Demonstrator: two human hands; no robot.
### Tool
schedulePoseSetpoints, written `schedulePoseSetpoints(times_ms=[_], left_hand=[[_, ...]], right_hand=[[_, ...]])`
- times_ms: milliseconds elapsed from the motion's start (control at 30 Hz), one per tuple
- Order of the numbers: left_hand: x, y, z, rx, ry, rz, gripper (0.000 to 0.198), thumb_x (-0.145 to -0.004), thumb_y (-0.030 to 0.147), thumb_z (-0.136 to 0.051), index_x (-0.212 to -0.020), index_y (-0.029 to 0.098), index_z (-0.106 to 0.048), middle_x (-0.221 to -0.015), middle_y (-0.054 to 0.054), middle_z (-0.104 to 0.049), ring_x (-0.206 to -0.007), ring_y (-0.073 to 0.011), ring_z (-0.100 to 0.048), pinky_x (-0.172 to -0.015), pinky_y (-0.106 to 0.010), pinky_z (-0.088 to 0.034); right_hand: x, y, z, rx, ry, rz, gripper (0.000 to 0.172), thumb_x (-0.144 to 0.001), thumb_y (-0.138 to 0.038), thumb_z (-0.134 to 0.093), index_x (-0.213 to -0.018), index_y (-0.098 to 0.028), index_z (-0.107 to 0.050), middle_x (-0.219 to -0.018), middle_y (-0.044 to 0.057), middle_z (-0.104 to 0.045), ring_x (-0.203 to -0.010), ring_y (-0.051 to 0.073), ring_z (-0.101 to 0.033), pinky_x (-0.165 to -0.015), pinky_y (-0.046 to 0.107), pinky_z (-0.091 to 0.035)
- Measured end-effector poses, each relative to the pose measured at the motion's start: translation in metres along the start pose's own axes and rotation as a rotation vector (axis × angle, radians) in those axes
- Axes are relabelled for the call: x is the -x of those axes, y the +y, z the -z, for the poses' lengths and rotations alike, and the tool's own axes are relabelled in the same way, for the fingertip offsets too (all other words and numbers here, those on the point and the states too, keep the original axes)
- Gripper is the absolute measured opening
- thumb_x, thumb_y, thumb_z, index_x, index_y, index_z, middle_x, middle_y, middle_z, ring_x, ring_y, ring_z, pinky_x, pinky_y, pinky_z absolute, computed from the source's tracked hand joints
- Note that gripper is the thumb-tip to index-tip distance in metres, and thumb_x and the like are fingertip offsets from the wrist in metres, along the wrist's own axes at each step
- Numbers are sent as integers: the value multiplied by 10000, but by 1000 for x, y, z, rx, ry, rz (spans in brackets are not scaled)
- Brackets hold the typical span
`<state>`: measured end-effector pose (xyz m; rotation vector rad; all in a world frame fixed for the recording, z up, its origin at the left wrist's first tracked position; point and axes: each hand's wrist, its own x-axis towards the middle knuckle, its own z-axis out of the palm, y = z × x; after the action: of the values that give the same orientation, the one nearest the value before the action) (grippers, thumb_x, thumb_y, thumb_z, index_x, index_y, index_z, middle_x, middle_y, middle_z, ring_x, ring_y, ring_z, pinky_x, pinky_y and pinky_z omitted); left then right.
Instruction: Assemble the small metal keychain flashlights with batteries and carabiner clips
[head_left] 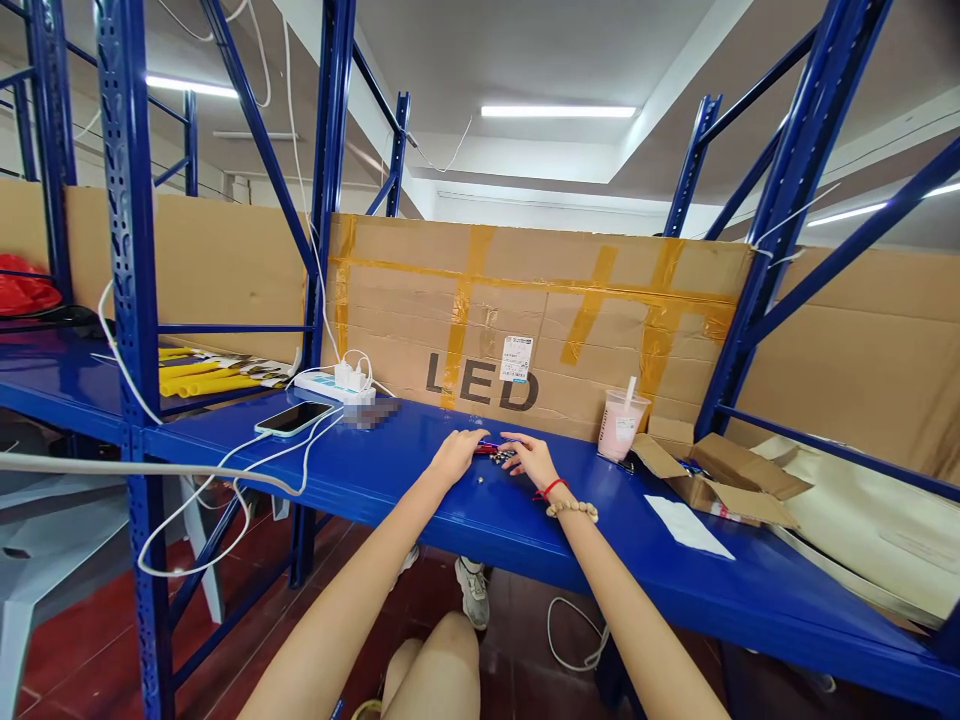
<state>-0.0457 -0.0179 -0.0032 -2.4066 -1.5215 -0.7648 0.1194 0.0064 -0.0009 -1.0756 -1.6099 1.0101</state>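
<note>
Both hands rest over the blue shelf top (pixel 420 440), close together near its middle. My left hand (pixel 454 456) is closed, its fingertips at one end of a thin red and purple object (pixel 487 448) whose kind is too small to make out. My right hand (pixel 531 458), with a red cord and a beaded bracelet at the wrist, has curved fingers spread apart over a cluster of small dark and pale pieces (pixel 499 457). One tiny pale piece (pixel 481 480) lies apart, nearer the front edge. The fingers partly cover the cluster.
Left of the hands lie a phone (pixel 294 418) and a power strip (pixel 334 387) with white cables. To the right stand a pink drink cup (pixel 622 425), a white paper (pixel 688 526) and an open carton (pixel 720 480). A large cardboard panel (pixel 405 310) backs the shelf.
</note>
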Motion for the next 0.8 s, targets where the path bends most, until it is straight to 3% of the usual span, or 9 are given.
schedulePoseSetpoints(times_ms=[200,300,433,533,667,800], left_hand=[[-1,1,-1,-108,-111,-71,327,-843,94,-402,-1070,228,-594,-1097,-55,-575,-1001,-206,-507,-845,-333,-355],[1,2,0,-135,-109,-42,316,-846,116,-412,-1058,236,-613,-1069,-64,-560,-988,-211,-500,-823,-331,-347],[2,3,2,-129,-107,-34,349,-853,111,-372,-1088,228,-603,-1038,-73,-540,-971,-204,-493,-802,-318,-348],[3,3,2,-153,-99,-31,400,-841,68,-329,-1085,227,-603,-1056,-77,-530,-987,-204,-473,-817,-321,-341],[2,1,-1,-164,-83,-36,431,-824,43,-298,-1079,205,-606,-1066,-89,-526,-997,-213,-458,-827,-330,-346],[2,0,-3,-135,-78,-32,410,-805,51,-332,-1089,188,-595,-1059,-95,-524,-997,-220,-460,-828,-327,-368]], right_hand=[[2,2,-5,109,-13,24,364,-756,-207,-546,-1104,-103,-571,-884,92,-651,-470,64,-561,-383,154,-447],[4,4,-7,204,-55,96,530,-699,-295,-639,-1176,-91,-527,-894,88,-632,-461,56,-523,-401,183,-440],[4,9,-7,450,-108,241,834,-538,-397,-749,-1261,-105,-455,-1002,82,-564,-563,70,-518,-555,247,-481],[5,11,-7,568,-150,297,930,-491,-454,-758,-1292,-122,-421,-1001,66,-532,-626,86,-512,-625,267,-478],[6,13,-8,620,-171,311,926,-516,-479,-738,-1302,-118,-407,-994,61,-520,-632,89,-498,-624,266,-471],[2,16,-6,628,-133,349,767,-606,-419,-703,-1267,-120,-454,-934,52,-540,-609,85,-492,-648,268,-478]])
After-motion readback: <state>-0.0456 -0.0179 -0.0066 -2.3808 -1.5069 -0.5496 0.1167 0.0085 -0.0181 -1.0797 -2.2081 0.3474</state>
